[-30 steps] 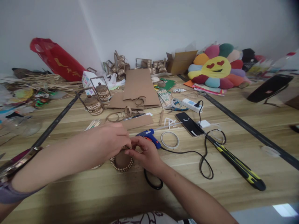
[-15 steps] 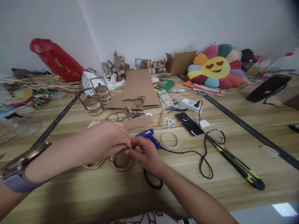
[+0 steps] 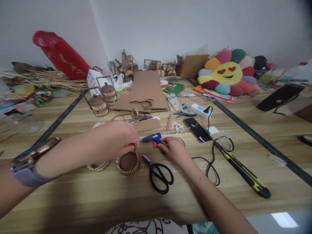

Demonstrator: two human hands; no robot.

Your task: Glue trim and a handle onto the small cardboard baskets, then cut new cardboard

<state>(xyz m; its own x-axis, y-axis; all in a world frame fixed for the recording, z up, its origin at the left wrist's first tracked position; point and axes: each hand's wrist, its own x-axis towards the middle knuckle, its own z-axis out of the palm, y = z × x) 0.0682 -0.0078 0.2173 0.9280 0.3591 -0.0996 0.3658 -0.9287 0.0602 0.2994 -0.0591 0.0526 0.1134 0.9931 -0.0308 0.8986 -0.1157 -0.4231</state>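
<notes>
My left hand [image 3: 126,135] is closed in a pinch on a thin brown cardboard strip [image 3: 136,151], at the rim of a small round basket [image 3: 127,164] edged with pale stick ends. A second such basket [image 3: 99,166] is partly hidden under my left forearm. My right hand [image 3: 173,149] has its fingers around the handle of a blue glue gun [image 3: 152,137], which lies on the table with its nozzle toward my left hand. Black-handled scissors [image 3: 159,175] rest between the basket and my right forearm.
Cardboard sheets [image 3: 146,87] and finished little lidded baskets [image 3: 98,105] stand farther back. A phone [image 3: 197,130], a yellow-black utility knife [image 3: 247,174] and a power strip [image 3: 201,110] lie to the right. The glue gun's cord [image 3: 207,162] loops over the table.
My right hand has left the strip and moved right onto the glue gun, uncovering the scissors. My left hand stays at the basket rim.
</notes>
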